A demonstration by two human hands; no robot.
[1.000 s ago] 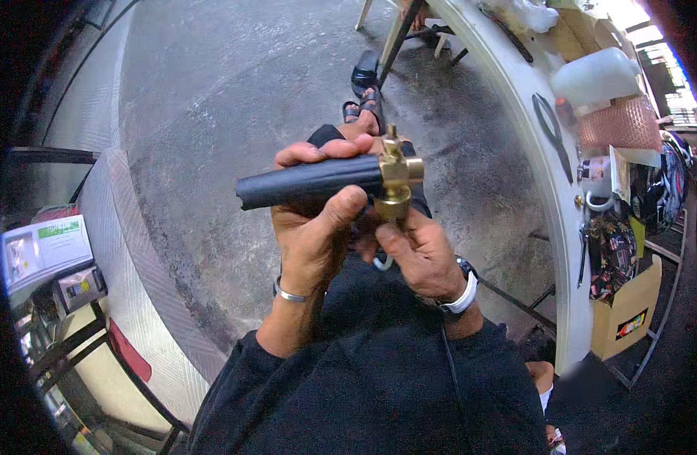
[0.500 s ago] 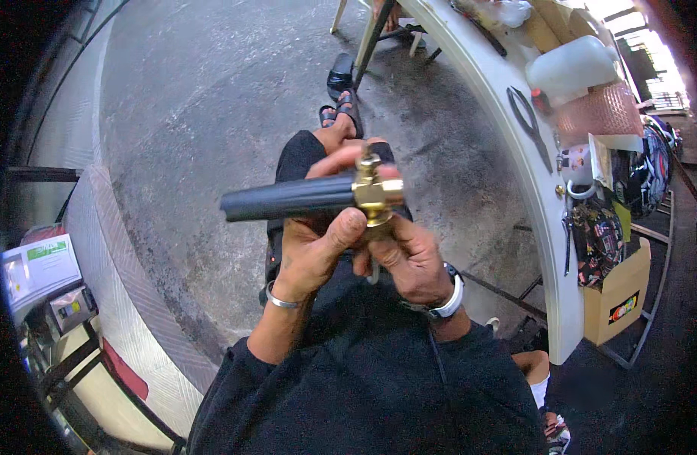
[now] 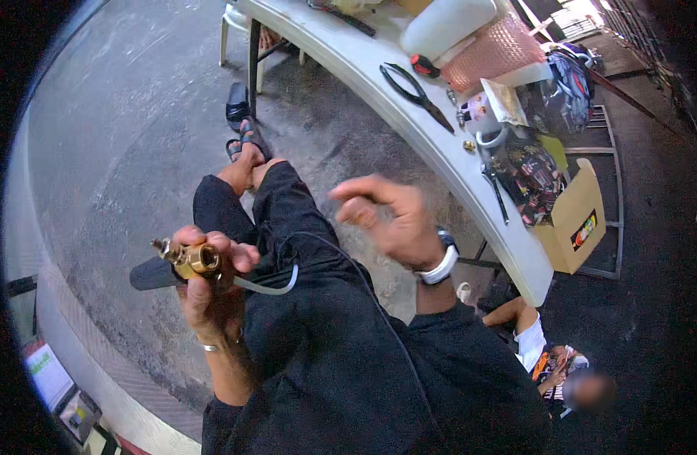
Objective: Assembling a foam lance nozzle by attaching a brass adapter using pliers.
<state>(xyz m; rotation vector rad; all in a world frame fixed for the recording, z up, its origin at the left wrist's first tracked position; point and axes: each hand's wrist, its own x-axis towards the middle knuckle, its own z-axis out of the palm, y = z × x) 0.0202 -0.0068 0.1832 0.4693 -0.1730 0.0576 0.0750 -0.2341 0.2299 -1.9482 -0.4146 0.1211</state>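
My left hand (image 3: 213,292) is closed around a brass valve fitting (image 3: 195,260), its threaded round opening facing up toward me. A black cylindrical grip (image 3: 153,274) sticks out on the fitting's left side. From under the fingers on the right a thin whitish tube (image 3: 276,287) curves out. My right hand (image 3: 390,214) is in the air between my lap and the table, blurred, with the forefinger reaching left and no object visible in it. Nearest to it on the table are a small brass part (image 3: 468,145) and black-handled pliers (image 3: 418,96).
The white table (image 3: 508,250) curves along my right, with a red-and-black tool handle (image 3: 424,66), pink bubble wrap (image 3: 481,53), a slim dark tool (image 3: 496,193) and a cardboard box (image 3: 576,220) at its edge. Another person (image 3: 549,360) sits at the lower right.
My right hand has let go of the brass fitting and moved up and away from it. My left hand has carried the fitting left and lower, turning it. The view has shifted toward the table.
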